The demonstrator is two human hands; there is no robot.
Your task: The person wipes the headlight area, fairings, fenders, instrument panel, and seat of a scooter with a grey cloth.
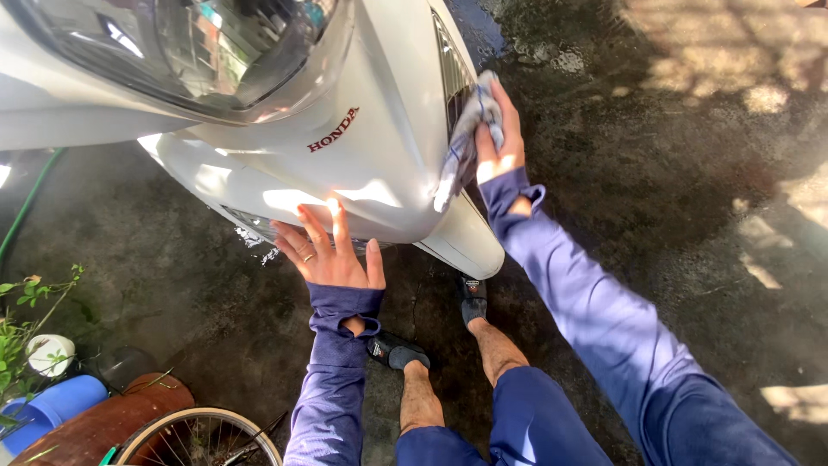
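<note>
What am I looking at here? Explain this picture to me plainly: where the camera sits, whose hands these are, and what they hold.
There is no machine at work here, only a person. The single picture comes from a camera worn on the person's head, looking down, so you see their own arms in purple sleeves, their legs and their dark sandals.

In front of them is the white front panel of a scooter, with its headlight at the top. The right hand presses a bluish-grey cloth against the side of the panel. The left hand holds nothing; it lies flat with fingers spread against the panel's lower edge.

The ground is wet dark concrete. At lower left are a bicycle wheel, a brown barrel, a blue container, a green hose and a leafy plant.
</note>
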